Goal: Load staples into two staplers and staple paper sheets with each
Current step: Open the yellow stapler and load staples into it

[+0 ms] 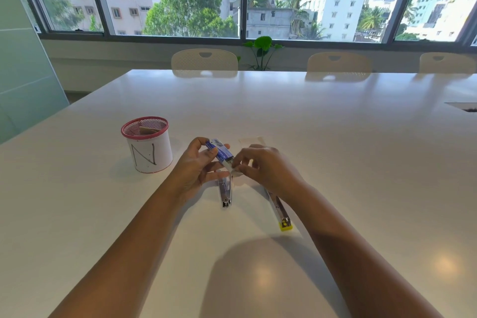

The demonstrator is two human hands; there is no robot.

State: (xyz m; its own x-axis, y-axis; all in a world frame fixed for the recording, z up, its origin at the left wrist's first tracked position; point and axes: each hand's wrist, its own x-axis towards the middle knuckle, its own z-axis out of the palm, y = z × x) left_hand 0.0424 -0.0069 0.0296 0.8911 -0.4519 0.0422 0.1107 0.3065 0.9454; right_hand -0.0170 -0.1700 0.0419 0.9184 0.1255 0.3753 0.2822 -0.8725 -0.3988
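Observation:
My left hand [197, 166] grips a small blue staple box [220, 150] above the white table [335, 150]. My right hand [263, 166] pinches the box's pale inner tray [235, 170], which sticks out at the box's near end. Below the hands lie two opened staplers: a silver one [225, 192] under my left hand and a longer silver one with a yellow end [280, 212] under my right wrist. A few small paper sheets [252, 140] lie flat just beyond my right hand.
A red mesh cup [147, 146] wrapped in white paper marked "N" stands left of my hands with brown items inside. Chairs [204, 60] line the table's far edge, with a green plant [262, 50] behind. A cable slot [463, 106] sits at the right edge.

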